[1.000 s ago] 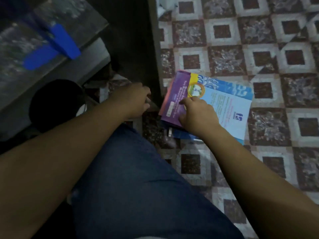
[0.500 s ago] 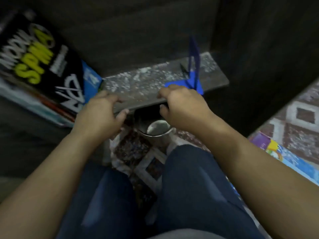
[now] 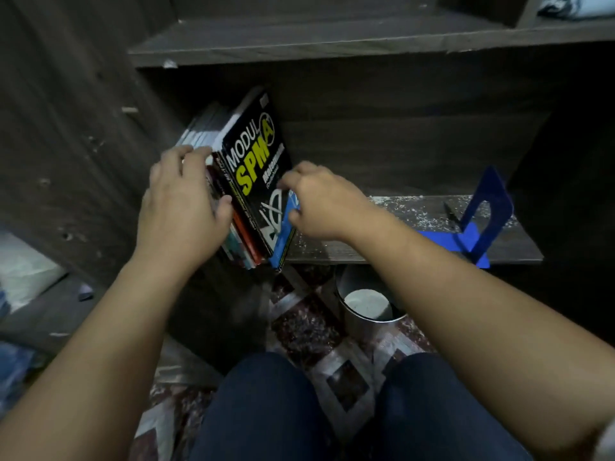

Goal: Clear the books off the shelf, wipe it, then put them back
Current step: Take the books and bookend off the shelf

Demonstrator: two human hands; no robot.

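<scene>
A row of books [image 3: 213, 134] leans left against the side wall of a dark wooden shelf [image 3: 392, 214]. The outermost is a black book [image 3: 256, 161] with "MODUL SPM" on its cover. My left hand [image 3: 183, 207] grips the row from the left, fingers over the top edges and thumb on the spines. My right hand [image 3: 322, 204] rests on the black book's cover near its lower blue corner, fingertips bent against it. The bare shelf board to the right is speckled with white dust.
A blue metal bookend [image 3: 479, 221] stands at the shelf's right end. Below the shelf a metal tin [image 3: 369, 307] sits on the patterned floor [image 3: 309, 331]. Another shelf board [image 3: 332, 41] runs above. My knees [image 3: 266, 410] are close to the shelf front.
The view swung from the booklets on the floor up to the shelf. Both hands left the shelf's front edge and moved up and left onto the leaning books.
</scene>
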